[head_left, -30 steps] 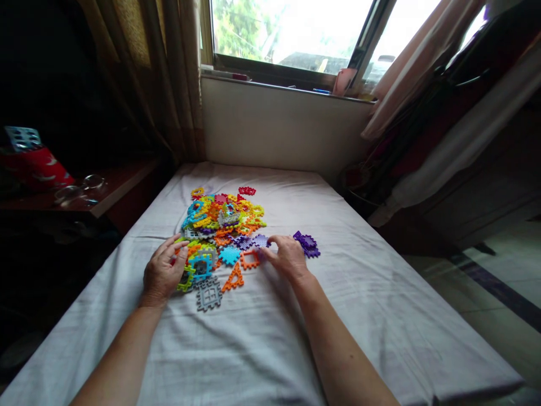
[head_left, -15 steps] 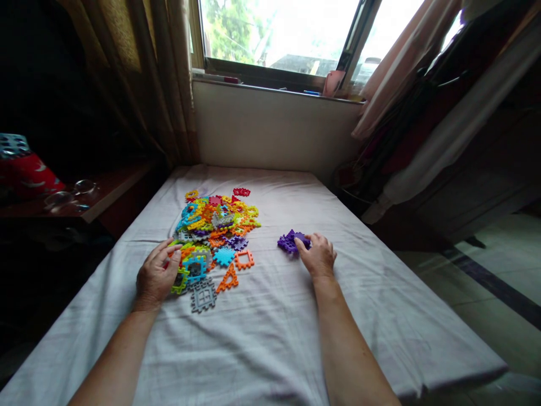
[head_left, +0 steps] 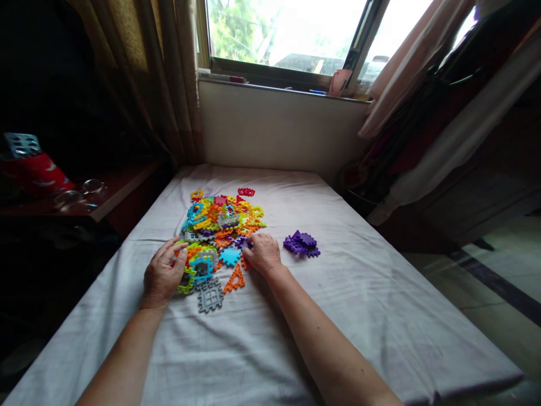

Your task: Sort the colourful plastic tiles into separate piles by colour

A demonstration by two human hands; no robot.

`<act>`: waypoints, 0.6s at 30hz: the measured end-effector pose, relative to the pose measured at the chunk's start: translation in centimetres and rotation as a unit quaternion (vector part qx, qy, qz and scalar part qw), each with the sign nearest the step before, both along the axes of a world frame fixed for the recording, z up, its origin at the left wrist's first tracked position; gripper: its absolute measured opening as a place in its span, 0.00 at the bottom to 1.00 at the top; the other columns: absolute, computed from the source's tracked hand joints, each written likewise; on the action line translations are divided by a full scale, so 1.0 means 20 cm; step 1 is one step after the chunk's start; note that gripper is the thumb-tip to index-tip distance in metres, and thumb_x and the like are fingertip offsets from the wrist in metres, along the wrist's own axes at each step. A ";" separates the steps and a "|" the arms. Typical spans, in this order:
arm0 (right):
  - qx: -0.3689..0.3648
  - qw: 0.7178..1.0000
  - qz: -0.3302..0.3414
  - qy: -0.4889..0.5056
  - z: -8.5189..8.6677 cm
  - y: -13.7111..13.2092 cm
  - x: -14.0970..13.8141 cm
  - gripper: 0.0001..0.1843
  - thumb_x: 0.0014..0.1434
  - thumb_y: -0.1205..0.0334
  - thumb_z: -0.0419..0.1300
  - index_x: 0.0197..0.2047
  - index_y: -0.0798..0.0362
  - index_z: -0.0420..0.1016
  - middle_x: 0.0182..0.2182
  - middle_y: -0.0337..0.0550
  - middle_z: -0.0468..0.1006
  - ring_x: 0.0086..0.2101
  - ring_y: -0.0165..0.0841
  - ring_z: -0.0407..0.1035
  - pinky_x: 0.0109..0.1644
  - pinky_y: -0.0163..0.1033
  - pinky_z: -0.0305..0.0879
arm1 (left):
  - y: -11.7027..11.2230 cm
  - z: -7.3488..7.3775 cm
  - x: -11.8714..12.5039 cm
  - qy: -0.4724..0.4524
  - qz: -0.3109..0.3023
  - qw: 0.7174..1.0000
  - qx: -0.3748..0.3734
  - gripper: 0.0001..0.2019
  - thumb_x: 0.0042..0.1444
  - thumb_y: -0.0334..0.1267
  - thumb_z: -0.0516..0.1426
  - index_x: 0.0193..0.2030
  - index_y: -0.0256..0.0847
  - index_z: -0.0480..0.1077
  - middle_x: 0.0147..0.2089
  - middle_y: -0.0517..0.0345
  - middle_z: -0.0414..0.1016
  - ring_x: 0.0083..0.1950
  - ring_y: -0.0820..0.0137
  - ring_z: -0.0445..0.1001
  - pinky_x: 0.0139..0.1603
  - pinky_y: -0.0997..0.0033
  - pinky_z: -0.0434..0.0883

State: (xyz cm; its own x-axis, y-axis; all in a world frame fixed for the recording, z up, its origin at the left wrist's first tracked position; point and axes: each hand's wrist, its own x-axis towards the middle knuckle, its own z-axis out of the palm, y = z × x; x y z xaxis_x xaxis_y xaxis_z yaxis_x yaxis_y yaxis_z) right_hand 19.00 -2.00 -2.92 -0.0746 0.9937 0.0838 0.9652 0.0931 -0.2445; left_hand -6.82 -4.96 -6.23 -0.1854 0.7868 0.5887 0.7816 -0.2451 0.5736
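A pile of colourful plastic interlocking tiles (head_left: 220, 220) lies on the cloth-covered table. My right hand (head_left: 265, 255) reaches to the pile's right edge, its fingertips closed on a purple interlocking tile (head_left: 242, 242), partly hidden by them. Beside it are a light-blue toothed tile (head_left: 230, 256) and an orange triangle (head_left: 235, 279). My left hand (head_left: 164, 272) rests at the pile's left side with fingers apart, touching green and orange tiles. A blue square frame (head_left: 202, 267) and a grey window tile (head_left: 210, 296) lie nearby. Farther right sits a small stack of purple tiles (head_left: 301, 243).
A white sheet (head_left: 359, 316) with wrinkles covers the table. Red tiles (head_left: 245, 192) lie behind the pile. At left, a side table holds glasses (head_left: 80, 194) and a red container (head_left: 38, 173). A window ledge with a pink cup (head_left: 339, 82) is ahead; clothes hang at right.
My right hand has let go of the purple stack and moved left to the purple tile at the pile's edge. My left hand stays by the pile. The view has shifted slightly.
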 end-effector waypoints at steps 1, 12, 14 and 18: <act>0.003 1.000 -0.007 0.002 0.00 0.00 0.01 0.14 0.62 0.54 0.59 0.47 0.50 0.78 0.47 0.48 0.80 0.48 0.40 0.71 0.48 0.41 0.62 | 0.00 0.00 0.00 0.001 0.000 1.000 0.003 0.15 0.60 0.49 0.52 0.41 0.45 0.77 0.55 0.52 0.78 0.54 0.61 0.77 0.57 0.59 0.74; 0.027 0.982 -0.064 0.173 -0.03 -0.05 0.11 0.17 0.61 0.60 0.60 0.54 0.45 0.77 0.43 0.38 0.83 0.43 0.33 0.75 0.48 0.36 0.65 | -0.01 -0.01 0.00 0.011 -0.001 1.000 -0.001 0.15 0.60 0.49 0.52 0.41 0.45 0.77 0.55 0.51 0.78 0.55 0.61 0.77 0.58 0.60 0.73; 0.040 0.979 -0.074 0.186 -0.01 -0.05 0.18 0.14 0.64 0.60 0.57 0.50 0.46 0.80 0.42 0.39 0.83 0.41 0.33 0.75 0.47 0.35 0.66 | -0.01 -0.01 -0.01 0.011 0.000 1.000 0.003 0.15 0.60 0.48 0.52 0.41 0.44 0.77 0.54 0.51 0.78 0.55 0.61 0.77 0.59 0.61 0.73; 0.067 0.966 -0.171 0.181 0.03 -0.06 0.41 0.17 0.64 0.58 0.55 0.53 0.48 0.79 0.40 0.41 0.83 0.39 0.34 0.75 0.44 0.36 0.66 | 0.00 -0.01 -0.01 0.008 0.000 1.000 0.003 0.15 0.60 0.48 0.53 0.41 0.44 0.76 0.54 0.51 0.78 0.55 0.61 0.77 0.59 0.60 0.73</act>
